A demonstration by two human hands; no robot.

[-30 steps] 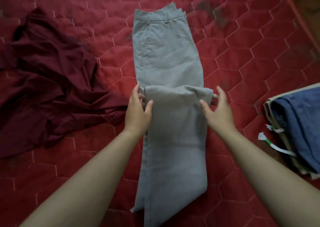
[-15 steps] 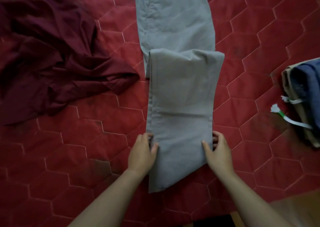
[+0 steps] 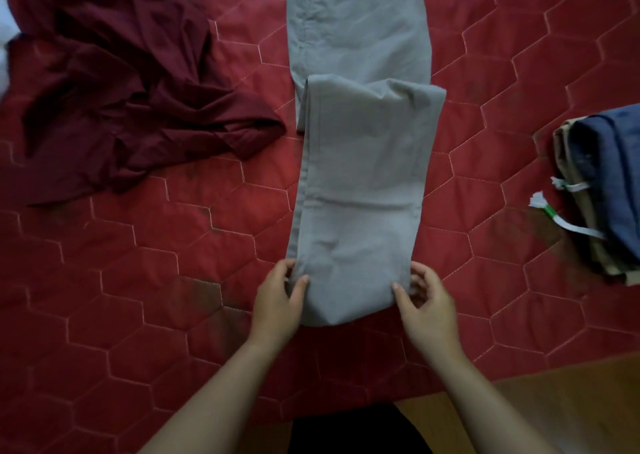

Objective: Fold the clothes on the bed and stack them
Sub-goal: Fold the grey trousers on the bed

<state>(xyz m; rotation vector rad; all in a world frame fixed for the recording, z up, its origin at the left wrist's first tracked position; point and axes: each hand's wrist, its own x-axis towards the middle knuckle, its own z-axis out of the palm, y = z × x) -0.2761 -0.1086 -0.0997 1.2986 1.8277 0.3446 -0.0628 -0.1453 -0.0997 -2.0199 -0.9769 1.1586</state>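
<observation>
The bed has a red quilt (image 3: pixel 138 280) with six-sided stitching, and the grey trousers (image 3: pixel 363 176) lie straight down its middle. The hands are no longer up at the leg ends, laying them over the top part; now they are down at the near end, where the cloth bends back. So the first fold is made and lies flat, and I think the next fold up is about to start. The left hand (image 3: pixel 277 301) pinches the left side of that bend, thumb on top and fingers curled round the edge. The right hand (image 3: pixel 426 304) grips the right side the same way. The crumpled dark red garment (image 3: pixel 114 90) lies on the left, its tip just beside the trousers. The folded stack (image 3: pixel 606 183), blue on tan, sits well apart on the right, with a white string (image 3: pixel 571 227) hanging out. The wooden floor (image 3: pixel 554 401) shows close behind the hands, so the bed's edge is near and the free room is ahead.
</observation>
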